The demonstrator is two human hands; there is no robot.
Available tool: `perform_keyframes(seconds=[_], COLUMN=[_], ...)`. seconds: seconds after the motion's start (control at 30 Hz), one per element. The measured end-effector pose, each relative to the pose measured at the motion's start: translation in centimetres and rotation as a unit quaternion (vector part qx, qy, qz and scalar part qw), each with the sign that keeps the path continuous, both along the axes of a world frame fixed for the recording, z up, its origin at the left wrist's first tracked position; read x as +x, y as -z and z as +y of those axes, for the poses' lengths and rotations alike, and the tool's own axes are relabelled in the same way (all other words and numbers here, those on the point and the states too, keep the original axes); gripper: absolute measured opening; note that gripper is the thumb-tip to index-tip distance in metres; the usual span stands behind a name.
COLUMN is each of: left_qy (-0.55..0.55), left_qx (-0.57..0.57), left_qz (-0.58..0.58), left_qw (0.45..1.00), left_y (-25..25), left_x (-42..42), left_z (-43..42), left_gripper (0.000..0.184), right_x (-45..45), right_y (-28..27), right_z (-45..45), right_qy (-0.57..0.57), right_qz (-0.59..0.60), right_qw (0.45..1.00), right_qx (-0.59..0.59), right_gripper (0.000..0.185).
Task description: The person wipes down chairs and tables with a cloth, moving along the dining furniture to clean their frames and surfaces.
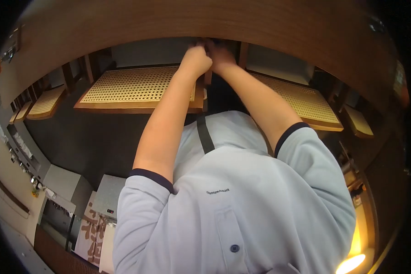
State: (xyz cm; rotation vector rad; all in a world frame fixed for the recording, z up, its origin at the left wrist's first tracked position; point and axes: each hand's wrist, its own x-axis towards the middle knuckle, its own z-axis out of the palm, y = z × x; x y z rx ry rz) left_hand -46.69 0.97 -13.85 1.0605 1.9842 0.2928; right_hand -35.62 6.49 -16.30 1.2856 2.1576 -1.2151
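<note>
My left hand (197, 60) is curled closed, close beside my right hand, at the top centre by the edge of a brown wooden tabletop (192, 18). Whatever it grips, if anything, is too dark and small to name. My right hand (222, 58) is smeared by motion, and its fingers are lost in the shadow at the wood's edge. Below and to the left of my hands is a woven cane seat (128, 86) with a wooden frame. Another cane seat (301, 100) lies to the right, partly behind my right forearm.
More cane seats (45, 101) stand at the far left, and one (357, 121) is at the far right. Grey cabinets (61, 182) and a patterned panel (89, 228) are at the lower left. A bright lamp (350, 264) glows at the lower right.
</note>
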Motion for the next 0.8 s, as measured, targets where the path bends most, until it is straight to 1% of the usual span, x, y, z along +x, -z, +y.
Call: perform_keyframes(seconds=[0.03, 0.07, 0.1, 0.13, 0.2, 0.27, 0.3, 0.33, 0.4, 0.43, 0.5, 0.6, 0.63, 0.73, 0.77, 0.8], left_qy=[0.051, 0.081, 0.111, 0.140, 0.058, 0.069, 0.070, 0.069, 0.002, -0.034, -0.039, -0.030, -0.025, -0.018, -0.011, -0.018], left_qx=[-0.042, -0.059, -0.075, -0.093, -0.080, -0.100, -0.107, -0.111, -0.054, -0.028, -0.017, 0.022, 0.042, 0.082, 0.111, 0.120], left_qz=[-0.011, -0.018, -0.025, -0.032, -0.028, -0.030, -0.039, -0.049, -0.044, -0.040, -0.043, -0.057, -0.065, -0.048, -0.022, -0.027], left_qw=[0.998, 0.995, 0.991, 0.985, 0.995, 0.992, 0.991, 0.990, 0.998, 0.998, 0.998, 0.998, 0.997, 0.995, 0.994, 0.992], left_y=[-0.6, -0.7, -0.4, -0.2, -0.3, 0.0, -0.7, -1.2, -2.1, -2.5, -3.8, -6.2, -6.8, -8.7, -9.5, -10.0], left_x=[-0.4, -0.6, -0.6, -0.4, 0.4, 0.1, -0.3, -0.6, -1.0, -1.3, -2.0, -2.5, -2.6, -3.2, -3.6, -4.0], left_z=[-0.1, -0.3, -1.0, -1.8, -3.0, -3.3, -3.0, -2.6, -2.4, -2.5, -2.9, -4.5, -5.1, -7.2, -7.9, -8.8], left_gripper=[0.037, 0.037, 0.036, 0.035, 0.036, 0.035, 0.034, 0.034, 0.031, 0.030, 0.030, 0.029, 0.028, 0.027, 0.025, 0.023], right_x=[0.8, 1.4, 2.0, 2.3, 2.1, 2.1, 2.0, 1.8, 1.5, 1.1, -0.2, -1.0, -0.9, -0.7, -0.7, -0.6], right_y=[1.0, 1.8, 1.7, 0.4, -0.7, -0.7, -0.5, -0.3, -0.3, -0.2, 0.0, 0.8, 0.8, 0.3, 0.2, 0.4], right_z=[-1.7, -2.8, -3.8, -4.8, -4.7, -4.7, -4.1, -3.8, -2.9, -2.1, -1.2, -0.8, -1.2, -1.7, -2.1, -2.7], right_qy=[-0.002, -0.004, 0.007, 0.019, 0.026, 0.044, 0.050, 0.049, 0.042, 0.039, 0.037, 0.065, 0.063, 0.095, 0.094, 0.094], right_qz=[0.007, 0.015, 0.028, 0.040, 0.039, 0.044, 0.038, 0.051, 0.077, 0.055, 0.013, 0.002, -0.010, -0.020, -0.018, -0.018], right_qw=[1.000, 0.999, 0.998, 0.996, 0.996, 0.995, 0.991, 0.994, 0.996, 0.998, 0.998, 0.998, 0.997, 0.995, 0.995, 0.995], right_qx=[-0.020, -0.036, -0.056, -0.078, -0.071, -0.082, -0.116, -0.081, -0.011, 0.008, 0.040, 0.013, 0.038, 0.016, 0.024, 0.033], right_gripper=[0.066, 0.067, 0.066, 0.066, 0.068, 0.068, 0.069, 0.069, 0.071, 0.074, 0.081, 0.087, 0.087, 0.086, 0.086, 0.086])
